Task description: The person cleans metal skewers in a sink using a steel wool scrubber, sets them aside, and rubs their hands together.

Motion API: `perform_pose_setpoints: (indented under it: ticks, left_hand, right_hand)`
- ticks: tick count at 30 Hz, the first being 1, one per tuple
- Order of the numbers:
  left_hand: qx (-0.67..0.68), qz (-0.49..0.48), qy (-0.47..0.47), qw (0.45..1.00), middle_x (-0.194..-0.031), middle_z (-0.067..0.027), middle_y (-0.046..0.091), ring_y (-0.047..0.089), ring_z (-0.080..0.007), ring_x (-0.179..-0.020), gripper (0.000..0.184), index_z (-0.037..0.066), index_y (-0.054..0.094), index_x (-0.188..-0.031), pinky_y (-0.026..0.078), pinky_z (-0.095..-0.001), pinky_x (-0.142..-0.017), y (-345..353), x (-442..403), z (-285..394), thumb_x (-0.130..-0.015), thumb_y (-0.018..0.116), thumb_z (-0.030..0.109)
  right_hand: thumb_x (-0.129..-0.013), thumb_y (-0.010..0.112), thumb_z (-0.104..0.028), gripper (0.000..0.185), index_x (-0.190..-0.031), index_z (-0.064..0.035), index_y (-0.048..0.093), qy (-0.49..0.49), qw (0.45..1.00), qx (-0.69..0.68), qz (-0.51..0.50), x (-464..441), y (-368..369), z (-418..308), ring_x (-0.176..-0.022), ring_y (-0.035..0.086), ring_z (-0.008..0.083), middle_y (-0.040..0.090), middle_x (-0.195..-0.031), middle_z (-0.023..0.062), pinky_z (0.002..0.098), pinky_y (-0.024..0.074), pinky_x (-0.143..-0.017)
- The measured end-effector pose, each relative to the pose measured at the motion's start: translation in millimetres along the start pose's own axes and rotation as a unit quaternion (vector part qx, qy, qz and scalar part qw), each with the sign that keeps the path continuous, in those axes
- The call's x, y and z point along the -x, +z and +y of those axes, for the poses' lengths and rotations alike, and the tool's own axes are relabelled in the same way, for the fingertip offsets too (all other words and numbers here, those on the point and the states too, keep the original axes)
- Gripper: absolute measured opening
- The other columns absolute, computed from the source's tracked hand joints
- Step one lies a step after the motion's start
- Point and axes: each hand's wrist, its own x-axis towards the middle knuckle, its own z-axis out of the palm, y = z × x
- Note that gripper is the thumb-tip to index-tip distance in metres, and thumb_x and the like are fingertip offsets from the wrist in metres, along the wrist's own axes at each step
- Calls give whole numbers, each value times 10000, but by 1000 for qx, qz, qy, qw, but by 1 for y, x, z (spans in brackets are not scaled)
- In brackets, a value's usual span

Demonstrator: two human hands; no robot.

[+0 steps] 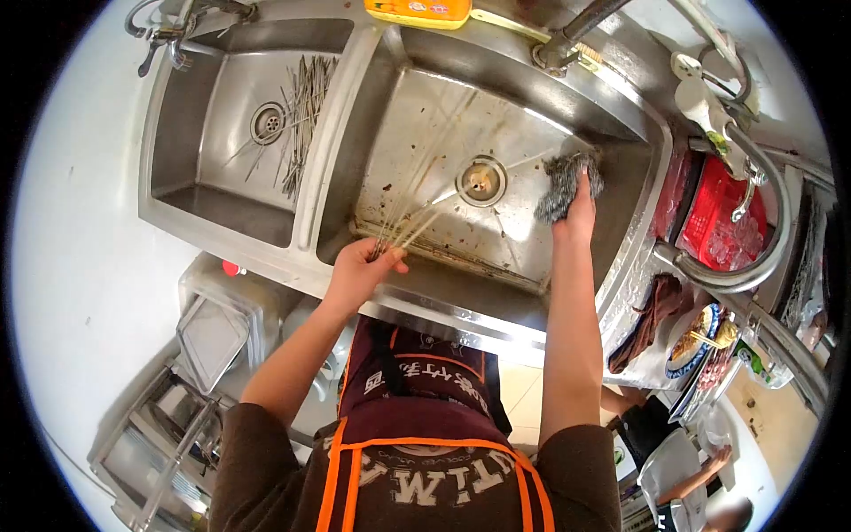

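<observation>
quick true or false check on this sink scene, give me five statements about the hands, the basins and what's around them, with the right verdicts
1. The left hand holds thin sticks. True.
2. The right hand is empty. False: it holds a grey scourer.
3. A pile of sticks lies in the smaller basin. True.
4. The red basket is left of both basins. False: it is to the right of the larger basin.
5. The apron has orange trim. True.
</observation>
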Motion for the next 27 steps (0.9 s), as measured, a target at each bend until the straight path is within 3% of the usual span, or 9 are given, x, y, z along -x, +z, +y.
perform_pose_setpoints:
  ticks: [4, 6, 10, 14, 16, 18, 22, 24, 27]
  left_hand:
    - [98, 56, -20, 993, -663, -2, 594, 340, -18, -475, 162, 28, 600, -876, 250, -167, -432, -30, -6, 5, -862, 538, 177]
    - [149, 132, 25, 980, -710, -38, 623, 347, -21, -474, 175, 21, 592, -910, 258, -165, -431, -55, -8, 8, -876, 513, 173]
    - [70, 259, 93, 959, -774, -70, 640, 385, -27, -501, 164, 18, 521, -921, 285, -168, -440, -108, -14, 10, -896, 477, 174]
    - [87, 292, 113, 946, -879, -101, 643, 507, -74, -626, 155, 33, 504, -939, 364, -185, -564, -152, -44, -13, -893, 487, 181]
    - [110, 315, 139, 932, -871, -61, 634, 523, -89, -657, 162, 32, 531, -907, 373, -194, -598, -164, -60, -32, -889, 500, 191]
    - [-24, 399, 158, 903, -814, -13, 614, 480, -68, -614, 176, 27, 560, -853, 356, -185, -567, -176, -68, -38, -882, 516, 195]
    - [126, 336, 124, 925, -744, 18, 575, 410, -37, -568, 165, 26, 577, -825, 318, -171, -523, -149, -40, -10, -867, 537, 181]
    - [140, 262, 50, 953, -730, 17, 571, 357, -19, -542, 131, 24, 579, -868, 281, -164, -490, -118, -22, 9, -856, 543, 150]
    - [174, 136, 68, 973, -791, -14, 622, 438, -23, -595, 131, 33, 574, -936, 336, -160, -513, -73, -9, 14, -855, 537, 128]
  right_hand:
    - [-789, 649, -277, 426, -1067, 14, 510, 74, 996, 42, -17, 31, -27, 28, -787, 601, 185, 609, -925, 83, 310, 496, -653]
    - [-777, 657, -298, 446, -1069, 9, 515, 107, 992, 69, -19, 45, -38, 49, -762, 603, 184, 612, -915, 81, 304, 493, -625]
    - [-786, 647, -266, 405, -1079, -16, 522, 155, 979, 134, -18, 78, -35, 73, -786, 592, 177, 607, -938, 79, 301, 491, -661]
    - [-795, 637, -243, 388, -1091, -24, 515, 170, 970, 149, -84, 83, -38, 90, -822, 590, 179, 601, -963, 76, 304, 490, -692]
    - [-799, 634, -229, 393, -1102, -14, 505, 164, 967, 164, -106, 88, -32, 88, -843, 589, 179, 595, -985, 73, 296, 489, -706]
    - [-811, 618, -232, 357, -1084, -25, 518, 150, 966, 175, -113, 96, -22, 84, -830, 592, 171, 604, -958, 71, 295, 488, -704]
    - [-825, 599, -234, 332, -1078, -34, 523, 147, 960, 192, -143, 109, 0, 90, -841, 588, 165, 604, -956, 74, 291, 485, -715]
    - [-792, 635, -280, 612, -1255, 5, 354, 179, 947, 203, -175, 121, 19, 93, -1066, 485, 237, 498, -1166, 147, 384, 372, -920]
    - [-778, 653, -231, 610, -1249, 0, 340, 219, 942, 126, -222, 142, 55, 92, -1012, 517, 217, 506, -1147, 134, 348, 436, -843]
